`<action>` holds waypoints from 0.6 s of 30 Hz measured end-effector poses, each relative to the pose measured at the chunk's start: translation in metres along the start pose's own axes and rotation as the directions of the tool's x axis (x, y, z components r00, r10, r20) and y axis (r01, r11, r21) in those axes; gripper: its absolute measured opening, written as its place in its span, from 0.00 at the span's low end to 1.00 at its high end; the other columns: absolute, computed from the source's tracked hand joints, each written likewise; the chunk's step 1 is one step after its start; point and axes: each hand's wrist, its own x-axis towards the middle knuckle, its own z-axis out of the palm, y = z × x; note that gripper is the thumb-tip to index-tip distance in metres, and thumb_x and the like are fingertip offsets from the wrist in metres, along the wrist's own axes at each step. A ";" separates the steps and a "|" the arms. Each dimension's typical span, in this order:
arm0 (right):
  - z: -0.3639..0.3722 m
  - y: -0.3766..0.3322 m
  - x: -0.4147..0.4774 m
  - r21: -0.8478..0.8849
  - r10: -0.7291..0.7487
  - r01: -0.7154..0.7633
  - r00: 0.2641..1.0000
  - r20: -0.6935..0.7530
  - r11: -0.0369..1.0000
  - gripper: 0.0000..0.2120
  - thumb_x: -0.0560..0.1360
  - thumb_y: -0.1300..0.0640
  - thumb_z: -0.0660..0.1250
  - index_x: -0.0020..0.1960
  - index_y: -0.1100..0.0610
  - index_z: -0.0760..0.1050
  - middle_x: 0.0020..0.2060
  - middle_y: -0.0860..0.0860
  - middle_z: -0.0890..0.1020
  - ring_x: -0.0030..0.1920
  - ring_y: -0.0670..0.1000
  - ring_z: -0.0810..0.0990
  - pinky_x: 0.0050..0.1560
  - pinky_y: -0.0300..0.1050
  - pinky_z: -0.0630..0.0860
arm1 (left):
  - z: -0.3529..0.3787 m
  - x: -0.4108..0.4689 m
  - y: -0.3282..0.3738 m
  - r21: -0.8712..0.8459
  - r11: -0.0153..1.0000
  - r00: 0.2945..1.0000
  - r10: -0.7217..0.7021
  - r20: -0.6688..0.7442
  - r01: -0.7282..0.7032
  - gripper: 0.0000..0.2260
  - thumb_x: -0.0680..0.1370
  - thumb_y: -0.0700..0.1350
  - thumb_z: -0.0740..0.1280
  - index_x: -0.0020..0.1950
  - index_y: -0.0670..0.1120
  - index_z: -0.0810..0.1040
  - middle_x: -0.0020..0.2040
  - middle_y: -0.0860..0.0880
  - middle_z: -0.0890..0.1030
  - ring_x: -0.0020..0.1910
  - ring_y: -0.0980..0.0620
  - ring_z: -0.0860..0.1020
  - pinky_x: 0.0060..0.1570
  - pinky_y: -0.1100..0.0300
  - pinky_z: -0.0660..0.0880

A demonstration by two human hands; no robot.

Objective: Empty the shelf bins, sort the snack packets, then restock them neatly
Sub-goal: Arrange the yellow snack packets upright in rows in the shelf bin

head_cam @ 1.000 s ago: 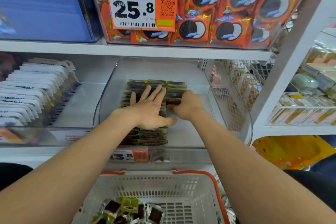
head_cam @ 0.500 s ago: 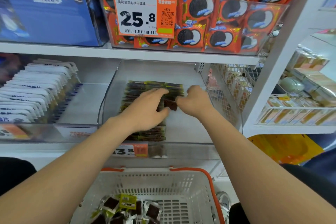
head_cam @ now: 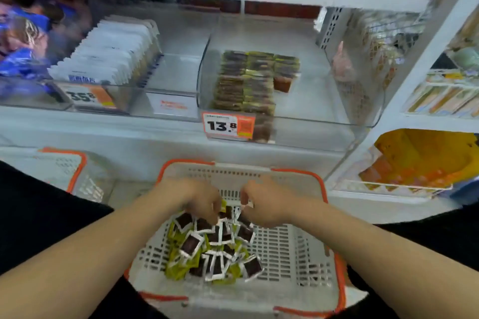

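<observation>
Change: the left hand (head_cam: 204, 202) and the right hand (head_cam: 261, 204) were up in the clear bin (head_cam: 324, 101) a moment ago, pressing the packet rows (head_cam: 248, 83); now both are down in the white basket (head_cam: 285, 171).
Meaning for the task: I judge that one batch is placed and the next one is being fetched, so restocking is partly done.
Left grip: the fingers are curled down into the top of the loose packets (head_cam: 215, 248) and pinch one or two of them.
Loose packets: a mixed heap, dark brown and yellow-green, in the left half of the basket, between and under the two hands.
Right grip: the fingers are curled too, and pinch the white edge of a packet at the top of the heap.
Clear bin: on the shelf (head_cam: 129, 137) above the basket; the rows fill only its left part, and the right part of its floor is bare.
Price tag (head_cam: 228, 125): on the front of the bin; it reads 13.8.
Shelf, left side: a bin with white packets (head_cam: 114, 49) standing in a row, and below it a second basket (head_cam: 67, 168).
Room, right side: a store rack with yellow bags (head_cam: 420, 160); this part is blurred.
</observation>
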 end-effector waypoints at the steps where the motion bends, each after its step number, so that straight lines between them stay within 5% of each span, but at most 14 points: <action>1: 0.022 0.005 0.015 -0.021 -0.001 0.004 0.993 0.122 1.000 0.06 0.77 0.56 0.66 0.44 0.56 0.79 0.41 0.54 0.81 0.41 0.56 0.79 0.44 0.53 0.80 | 0.015 0.015 -0.007 0.029 0.999 1.000 -0.016 -0.017 0.017 0.23 0.81 0.58 0.69 0.73 0.49 0.76 0.70 0.48 0.78 0.64 0.45 0.79 0.61 0.53 0.76; 4: 0.076 0.028 0.056 0.071 0.016 -0.038 0.958 0.288 0.997 0.17 0.77 0.59 0.65 0.33 0.47 0.65 0.33 0.47 0.67 0.33 0.49 0.66 0.34 0.47 0.67 | 0.059 0.058 -0.036 -0.101 0.992 0.992 -0.086 -0.093 0.076 0.35 0.78 0.56 0.75 0.80 0.49 0.65 0.77 0.47 0.70 0.72 0.43 0.73 0.67 0.50 0.74; 6: 0.107 0.042 0.072 0.175 0.087 -0.143 0.951 0.297 0.974 0.13 0.77 0.58 0.65 0.38 0.45 0.69 0.38 0.46 0.69 0.37 0.49 0.68 0.37 0.45 0.66 | 0.090 0.082 -0.050 -0.152 0.980 0.985 -0.143 -0.098 0.127 0.45 0.75 0.53 0.78 0.84 0.50 0.55 0.80 0.44 0.65 0.74 0.41 0.71 0.69 0.46 0.74; 10: 0.183 0.065 0.099 0.189 0.216 -0.279 0.929 0.299 0.941 0.14 0.81 0.58 0.62 0.37 0.54 0.68 0.40 0.53 0.73 0.39 0.54 0.71 0.39 0.48 0.66 | 0.137 0.117 -0.063 -0.161 0.977 0.970 -0.170 -0.172 0.143 0.36 0.79 0.43 0.73 0.83 0.46 0.58 0.81 0.41 0.59 0.72 0.38 0.73 0.66 0.44 0.76; 14: 0.223 0.071 0.117 0.278 0.383 -0.409 0.912 0.145 0.869 0.08 0.81 0.53 0.65 0.54 0.58 0.77 0.45 0.57 0.81 0.47 0.60 0.82 0.42 0.47 0.77 | 0.161 0.148 -0.072 -0.190 0.981 0.959 -0.085 -0.270 0.034 0.39 0.76 0.42 0.77 0.82 0.48 0.60 0.80 0.43 0.57 0.73 0.38 0.70 0.68 0.45 0.74; 18: 0.247 0.044 0.141 0.483 0.437 -0.443 0.890 0.134 0.755 0.36 0.71 0.38 0.73 0.72 0.52 0.67 0.58 0.55 0.80 0.57 0.61 0.81 0.53 0.53 0.80 | 0.161 0.163 -0.076 -0.313 0.949 0.982 -0.089 -0.164 0.034 0.35 0.78 0.40 0.75 0.81 0.51 0.64 0.81 0.44 0.57 0.71 0.37 0.72 0.69 0.45 0.73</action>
